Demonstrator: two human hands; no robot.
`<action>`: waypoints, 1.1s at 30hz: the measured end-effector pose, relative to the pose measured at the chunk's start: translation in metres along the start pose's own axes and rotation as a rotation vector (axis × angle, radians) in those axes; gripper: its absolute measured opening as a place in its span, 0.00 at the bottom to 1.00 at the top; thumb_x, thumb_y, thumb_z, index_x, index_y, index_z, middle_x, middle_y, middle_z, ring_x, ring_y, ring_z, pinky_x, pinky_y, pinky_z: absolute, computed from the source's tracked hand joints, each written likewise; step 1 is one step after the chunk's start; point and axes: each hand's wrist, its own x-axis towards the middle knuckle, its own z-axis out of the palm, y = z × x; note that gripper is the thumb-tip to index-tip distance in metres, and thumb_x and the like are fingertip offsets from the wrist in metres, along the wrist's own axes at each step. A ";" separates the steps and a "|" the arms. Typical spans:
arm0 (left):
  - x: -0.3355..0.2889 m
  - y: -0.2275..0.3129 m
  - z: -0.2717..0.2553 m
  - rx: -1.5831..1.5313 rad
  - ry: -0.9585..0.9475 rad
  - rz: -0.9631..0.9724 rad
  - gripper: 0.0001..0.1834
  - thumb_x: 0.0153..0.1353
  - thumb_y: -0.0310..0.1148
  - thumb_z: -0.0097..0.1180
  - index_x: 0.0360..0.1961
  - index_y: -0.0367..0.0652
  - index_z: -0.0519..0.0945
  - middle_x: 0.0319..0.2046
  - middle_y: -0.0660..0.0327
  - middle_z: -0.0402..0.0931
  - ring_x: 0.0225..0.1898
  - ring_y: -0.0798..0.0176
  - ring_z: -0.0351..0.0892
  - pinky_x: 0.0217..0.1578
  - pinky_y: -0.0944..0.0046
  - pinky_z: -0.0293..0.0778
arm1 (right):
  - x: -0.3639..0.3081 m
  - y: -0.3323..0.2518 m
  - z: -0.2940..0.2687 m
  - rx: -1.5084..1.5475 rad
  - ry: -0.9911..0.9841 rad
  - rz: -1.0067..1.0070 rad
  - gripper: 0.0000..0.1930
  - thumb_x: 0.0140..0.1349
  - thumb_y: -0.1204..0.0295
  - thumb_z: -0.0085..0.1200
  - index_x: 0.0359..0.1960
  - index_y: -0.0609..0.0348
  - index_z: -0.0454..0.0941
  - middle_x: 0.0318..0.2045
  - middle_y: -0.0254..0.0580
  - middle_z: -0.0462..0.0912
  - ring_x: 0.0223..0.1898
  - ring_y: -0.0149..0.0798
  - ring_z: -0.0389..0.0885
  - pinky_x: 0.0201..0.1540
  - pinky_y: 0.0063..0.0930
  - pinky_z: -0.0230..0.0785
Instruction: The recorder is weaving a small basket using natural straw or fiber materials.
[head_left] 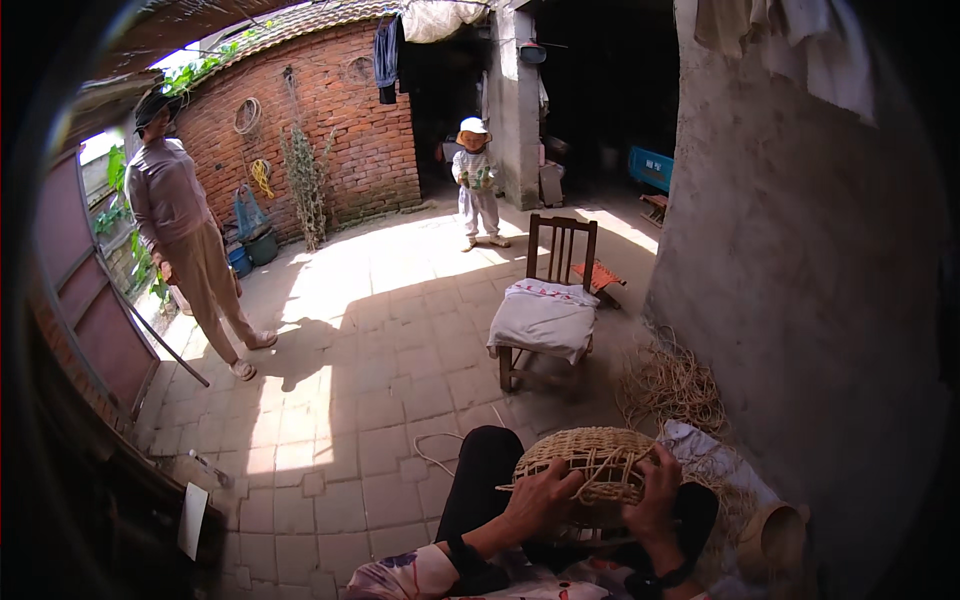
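A half-round woven wicker basket (590,450) rests on my lap, tilted up on its side, with an open lattice along the edge nearer me. My left hand (545,497) is closed on the left part of that lattice, thumb and fingers pressed together. On the opposite side my right hand (655,490) grips the rim, its fingers curled over the weave. Loose strands cross the lattice between the two hands. A single pale strand (432,458) trails onto the paving left of my knee.
A coil of wicker strands (675,388) lies by the grey wall, with more strands and a round container (772,540) at my right. Ahead stands a wooden chair (543,318) with a white cloth. One person (180,210) stands left; a smaller person (477,180) stands farther back.
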 end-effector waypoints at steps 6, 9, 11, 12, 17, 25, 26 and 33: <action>0.001 -0.002 0.002 0.004 -0.047 -0.055 0.14 0.55 0.34 0.59 0.43 0.49 0.75 0.36 0.55 0.70 0.31 0.49 0.79 0.26 0.51 0.76 | 0.003 0.005 0.001 -0.041 0.007 -0.037 0.33 0.36 0.63 0.72 0.46 0.57 0.71 0.57 0.55 0.67 0.58 0.59 0.66 0.59 0.53 0.58; 0.006 -0.007 0.001 0.012 -0.091 -0.087 0.16 0.55 0.35 0.59 0.46 0.49 0.76 0.36 0.54 0.70 0.33 0.48 0.79 0.29 0.51 0.76 | 0.009 0.005 0.005 -0.052 0.019 -0.041 0.33 0.36 0.63 0.72 0.46 0.56 0.71 0.57 0.55 0.67 0.58 0.59 0.66 0.59 0.53 0.57; 0.009 -0.009 -0.002 -0.021 -0.084 -0.083 0.17 0.54 0.35 0.59 0.46 0.49 0.75 0.37 0.54 0.70 0.34 0.47 0.79 0.31 0.51 0.76 | 0.012 0.005 0.008 -0.055 0.027 -0.042 0.33 0.36 0.63 0.72 0.46 0.56 0.71 0.57 0.54 0.67 0.58 0.59 0.66 0.59 0.53 0.57; 0.011 -0.010 -0.005 -0.058 -0.078 -0.080 0.18 0.54 0.35 0.60 0.47 0.49 0.75 0.38 0.53 0.71 0.35 0.46 0.79 0.33 0.51 0.77 | 0.013 0.008 0.009 -0.070 0.020 -0.044 0.32 0.36 0.63 0.72 0.46 0.56 0.71 0.57 0.54 0.67 0.58 0.59 0.66 0.59 0.53 0.57; 0.015 -0.022 -0.015 -0.176 -0.144 -0.064 0.20 0.53 0.37 0.63 0.48 0.50 0.77 0.44 0.53 0.74 0.42 0.45 0.80 0.39 0.51 0.78 | 0.018 0.012 0.012 -0.053 0.023 -0.019 0.32 0.35 0.61 0.73 0.44 0.54 0.72 0.54 0.51 0.69 0.57 0.57 0.67 0.58 0.52 0.59; 0.015 -0.017 -0.014 -0.412 -0.071 -0.108 0.17 0.57 0.38 0.63 0.45 0.43 0.79 0.47 0.52 0.76 0.47 0.53 0.79 0.46 0.56 0.76 | 0.020 0.007 -0.022 0.021 -0.174 -0.065 0.30 0.37 0.65 0.68 0.45 0.58 0.73 0.53 0.53 0.70 0.55 0.58 0.69 0.60 0.49 0.61; 0.016 -0.015 -0.024 -0.513 -0.101 -0.188 0.15 0.59 0.37 0.62 0.44 0.41 0.80 0.44 0.53 0.78 0.44 0.57 0.80 0.44 0.58 0.76 | 0.022 0.009 -0.028 0.017 -0.161 -0.068 0.30 0.37 0.65 0.68 0.45 0.58 0.73 0.53 0.53 0.70 0.55 0.58 0.69 0.60 0.49 0.61; -0.056 -0.141 -0.045 -0.457 0.207 -0.737 0.15 0.61 0.39 0.59 0.43 0.40 0.81 0.31 0.58 0.83 0.34 0.66 0.81 0.36 0.64 0.76 | -0.044 0.178 0.010 0.015 0.094 0.531 0.10 0.54 0.68 0.59 0.34 0.60 0.76 0.33 0.45 0.78 0.41 0.51 0.76 0.45 0.45 0.70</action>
